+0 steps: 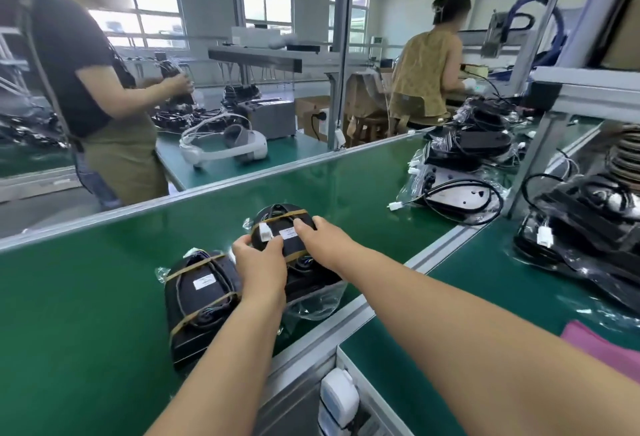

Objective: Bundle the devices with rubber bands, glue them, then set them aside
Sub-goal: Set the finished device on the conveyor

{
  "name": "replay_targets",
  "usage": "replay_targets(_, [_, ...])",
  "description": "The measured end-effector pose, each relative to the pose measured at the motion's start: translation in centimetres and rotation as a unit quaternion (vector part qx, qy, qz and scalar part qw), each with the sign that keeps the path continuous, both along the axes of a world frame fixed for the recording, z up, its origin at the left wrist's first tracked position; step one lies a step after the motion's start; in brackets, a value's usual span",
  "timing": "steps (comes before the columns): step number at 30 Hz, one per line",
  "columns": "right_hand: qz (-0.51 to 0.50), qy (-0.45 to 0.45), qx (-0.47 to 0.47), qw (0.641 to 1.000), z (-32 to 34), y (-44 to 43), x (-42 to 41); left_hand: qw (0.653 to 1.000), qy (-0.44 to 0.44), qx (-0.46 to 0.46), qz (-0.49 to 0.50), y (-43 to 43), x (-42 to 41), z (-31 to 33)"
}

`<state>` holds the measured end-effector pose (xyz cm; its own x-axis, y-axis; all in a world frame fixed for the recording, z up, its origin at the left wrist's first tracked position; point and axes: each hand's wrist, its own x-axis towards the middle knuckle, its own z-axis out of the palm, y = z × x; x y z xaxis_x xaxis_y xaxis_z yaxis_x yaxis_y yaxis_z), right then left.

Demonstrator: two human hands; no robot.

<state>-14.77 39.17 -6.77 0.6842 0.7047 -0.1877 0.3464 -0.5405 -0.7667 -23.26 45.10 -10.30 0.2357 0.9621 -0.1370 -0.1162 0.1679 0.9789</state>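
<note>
Left hand (259, 262) pinching the near edge of the banded device bundle (277, 214), right hand (320, 238) clasping its right side

Open green belt (346, 176) beyond the banded device (277, 218) and far to its left, a second bundle (197, 297) just beside it on the near left, aluminium rail (436, 252) near its right side, bagged devices with loose cables (460, 189) farther right past the rail, upright post (533, 155) right of these

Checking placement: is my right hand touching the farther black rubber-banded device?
Touching. Head view: right hand rests on top of the farther black rubber-banded device, a fingertip beside its white label.
</note>
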Motion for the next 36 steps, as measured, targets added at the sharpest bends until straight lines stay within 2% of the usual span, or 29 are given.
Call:
replay_targets(8, [-0.012, 0.033, -0.023, 0.999, -2.0, 1.2, 1.0, 0.998, 0.066, -0.009, 0.016, 0.6, 1.7, -1.5])
replay_targets(13, [-0.006, 0.06, -0.002, 0.998, -2.2, 1.8, 0.7, 0.988, 0.15, 0.043, 0.01, 1.5, 1.4, -2.1])
replay_targets(23, [-0.002, 0.137, 0.03, 0.99, -2.0, 0.4, 0.2, 0.955, 0.235, 0.179, 0.004, -0.2, 0.7, -2.8])
replay_targets(31, [-0.106, 0.075, 0.09, 0.987, -2.1, -5.5, 1.3, 0.959, 0.14, 0.245, 0.01, -2.0, 0.8, 0.5])
replay_targets(36, [-0.115, 0.127, 0.117, 0.978, -0.7, -11.5, 2.4, 0.982, 0.02, 0.175, -0.069, -5.2, 3.8, 1.6])
